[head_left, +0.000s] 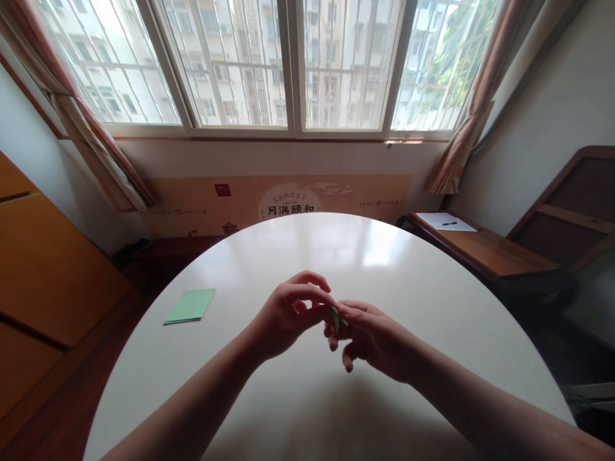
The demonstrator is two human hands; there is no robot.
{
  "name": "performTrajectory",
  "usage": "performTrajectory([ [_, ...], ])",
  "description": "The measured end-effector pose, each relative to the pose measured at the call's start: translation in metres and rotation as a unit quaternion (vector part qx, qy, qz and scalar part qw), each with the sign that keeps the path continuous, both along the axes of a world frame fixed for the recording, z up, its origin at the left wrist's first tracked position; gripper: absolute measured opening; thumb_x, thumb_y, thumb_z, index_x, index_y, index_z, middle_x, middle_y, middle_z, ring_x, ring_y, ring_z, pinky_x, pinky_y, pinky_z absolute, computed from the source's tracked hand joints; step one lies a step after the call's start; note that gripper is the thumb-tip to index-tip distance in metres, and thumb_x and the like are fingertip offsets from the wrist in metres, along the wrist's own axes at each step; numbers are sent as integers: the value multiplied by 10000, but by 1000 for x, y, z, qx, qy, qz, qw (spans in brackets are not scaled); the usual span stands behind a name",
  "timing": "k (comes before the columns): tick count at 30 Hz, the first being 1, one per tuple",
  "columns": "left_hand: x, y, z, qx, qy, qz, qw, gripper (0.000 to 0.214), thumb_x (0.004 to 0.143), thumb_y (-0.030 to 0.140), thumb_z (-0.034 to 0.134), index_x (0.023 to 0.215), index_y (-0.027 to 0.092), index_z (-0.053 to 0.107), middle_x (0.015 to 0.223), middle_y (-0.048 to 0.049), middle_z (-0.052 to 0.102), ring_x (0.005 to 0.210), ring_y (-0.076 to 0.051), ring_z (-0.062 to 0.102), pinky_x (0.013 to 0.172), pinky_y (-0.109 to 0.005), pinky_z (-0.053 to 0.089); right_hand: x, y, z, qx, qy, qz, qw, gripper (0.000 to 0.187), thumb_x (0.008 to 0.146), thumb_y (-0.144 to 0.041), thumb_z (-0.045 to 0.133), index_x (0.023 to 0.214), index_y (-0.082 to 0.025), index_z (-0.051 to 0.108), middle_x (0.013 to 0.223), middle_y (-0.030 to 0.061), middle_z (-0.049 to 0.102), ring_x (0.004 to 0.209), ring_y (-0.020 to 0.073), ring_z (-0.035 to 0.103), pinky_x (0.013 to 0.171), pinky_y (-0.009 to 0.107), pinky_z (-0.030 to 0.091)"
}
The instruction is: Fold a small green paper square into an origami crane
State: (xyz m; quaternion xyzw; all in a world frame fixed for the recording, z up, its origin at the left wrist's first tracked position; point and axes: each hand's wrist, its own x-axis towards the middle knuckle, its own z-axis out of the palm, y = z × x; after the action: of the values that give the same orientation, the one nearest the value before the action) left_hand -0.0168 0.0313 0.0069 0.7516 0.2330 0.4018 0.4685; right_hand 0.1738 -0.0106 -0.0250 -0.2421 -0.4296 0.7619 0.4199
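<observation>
Above the middle of the white round table (250,410), my left hand (293,307) and my right hand (375,333) meet at their fingertips. Between them is a small piece of folded green paper (337,318), pinched by thumb and fingers from both sides. Most of the paper is hidden by the fingers, so its full shape cannot be made out. The lower fingers of my right hand curl loosely beneath it. To the left on the tabletop lies a stack of square light-green paper (190,305).
A wooden side table (500,246) at the right bears a white sheet (444,221) with a pen on it. Behind the round table a printed banner (202,198) runs below the barred windows. An orange-brown cabinet (48,282) stands at the left.
</observation>
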Motion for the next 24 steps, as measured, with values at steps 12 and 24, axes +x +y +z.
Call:
performTrajectory([
  [12, 3, -2, 0, -8, 26, 78, 997, 196, 862, 299, 679, 965, 136, 715, 940, -88, 677, 697, -140, 573, 455, -192, 452, -2, -2, 5, 20, -39, -168, 985, 215, 783, -333, 818, 799, -174, 673, 795, 19, 604, 745, 141, 554, 526, 197, 497],
  [24, 4, -1, -2, 28, 70, 98, 992, 145, 822, 257, 718, 759, 131, 748, 805, -71, 684, 613, -110, 551, 424, -178, 383, -1, 1, 0, 182, -196, -234, 935, 231, 814, -400, 769, 861, -182, 708, 824, 42, 660, 759, 175, 589, 634, 298, 517],
])
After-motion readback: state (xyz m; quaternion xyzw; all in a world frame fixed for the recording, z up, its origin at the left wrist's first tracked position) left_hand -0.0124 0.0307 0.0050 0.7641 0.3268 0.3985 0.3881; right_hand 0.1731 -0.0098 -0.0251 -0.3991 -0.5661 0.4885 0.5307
